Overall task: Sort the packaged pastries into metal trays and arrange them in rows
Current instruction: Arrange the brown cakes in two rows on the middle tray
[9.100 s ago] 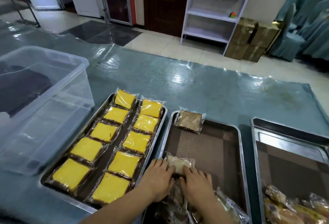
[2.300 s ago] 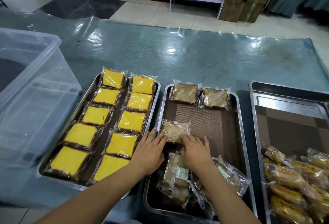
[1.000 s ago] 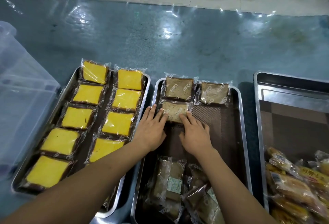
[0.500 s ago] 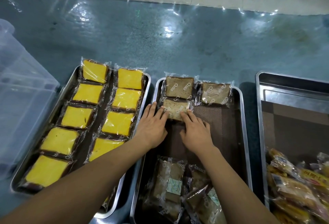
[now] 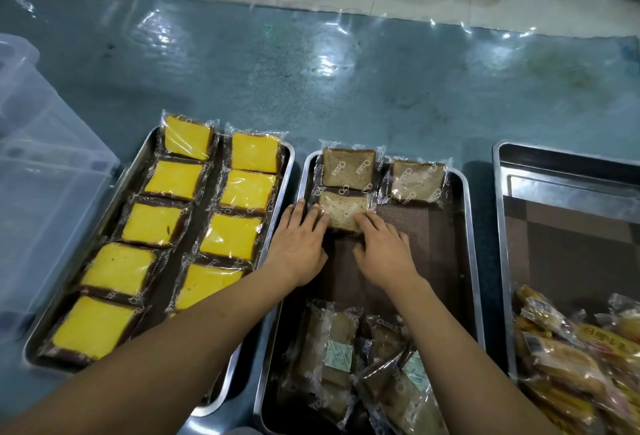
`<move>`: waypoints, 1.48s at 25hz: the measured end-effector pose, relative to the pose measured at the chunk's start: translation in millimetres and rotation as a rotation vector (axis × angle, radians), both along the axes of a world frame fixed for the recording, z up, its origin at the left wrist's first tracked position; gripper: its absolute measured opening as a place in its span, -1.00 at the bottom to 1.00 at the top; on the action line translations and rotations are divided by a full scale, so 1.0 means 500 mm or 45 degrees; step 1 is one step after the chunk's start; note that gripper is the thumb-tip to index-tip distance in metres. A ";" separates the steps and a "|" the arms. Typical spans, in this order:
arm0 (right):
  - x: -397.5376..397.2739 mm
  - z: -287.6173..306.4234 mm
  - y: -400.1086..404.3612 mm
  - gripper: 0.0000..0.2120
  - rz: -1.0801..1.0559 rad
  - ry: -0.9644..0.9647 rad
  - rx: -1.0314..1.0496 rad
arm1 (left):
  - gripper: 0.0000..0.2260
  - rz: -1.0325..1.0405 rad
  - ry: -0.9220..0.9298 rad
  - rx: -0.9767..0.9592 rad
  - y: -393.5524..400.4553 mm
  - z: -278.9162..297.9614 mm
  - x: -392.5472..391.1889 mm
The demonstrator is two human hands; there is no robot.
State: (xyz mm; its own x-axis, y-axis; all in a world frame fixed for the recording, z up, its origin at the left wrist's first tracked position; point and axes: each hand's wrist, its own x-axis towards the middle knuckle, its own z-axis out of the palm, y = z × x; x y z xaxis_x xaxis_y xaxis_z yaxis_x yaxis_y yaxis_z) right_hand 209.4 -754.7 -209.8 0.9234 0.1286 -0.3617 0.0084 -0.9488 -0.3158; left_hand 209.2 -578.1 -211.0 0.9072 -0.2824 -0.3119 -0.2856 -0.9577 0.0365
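Both hands are in the middle tray (image 5: 465, 213), flat on the same wrapped brown slice (image 5: 343, 210). Left hand (image 5: 300, 244) has straight fingers pressing its left edge, right hand (image 5: 382, 247) has straight fingers on its near-right corner; neither is curled round it. That slice sits in the tray's left column, second row, touching the brown slice above it (image 5: 348, 168). Another brown slice (image 5: 417, 181) lies top right of the same tray, just beside the first. A loose heap of wrapped brown pastries (image 5: 363, 365) fills the tray's near end. Left tray (image 5: 136, 164) holds yellow cake slices (image 5: 173, 178) in two columns. Right tray (image 5: 502, 192) has bagged golden buns (image 5: 571, 358) piled at its near end. A clear plastic bin (image 5: 45, 185) stands left on the counter (image 5: 346, 81).
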 end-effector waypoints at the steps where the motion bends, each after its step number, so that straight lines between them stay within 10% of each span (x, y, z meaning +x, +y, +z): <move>1: -0.005 0.003 -0.003 -0.43 -0.007 -0.012 0.013 | -0.36 0.002 -0.001 -0.009 0.001 0.002 -0.005; 37: -0.421 0.124 -0.181 -0.68 -0.420 -0.225 0.231 | -0.40 -0.623 -0.024 -0.406 -0.081 0.111 -0.431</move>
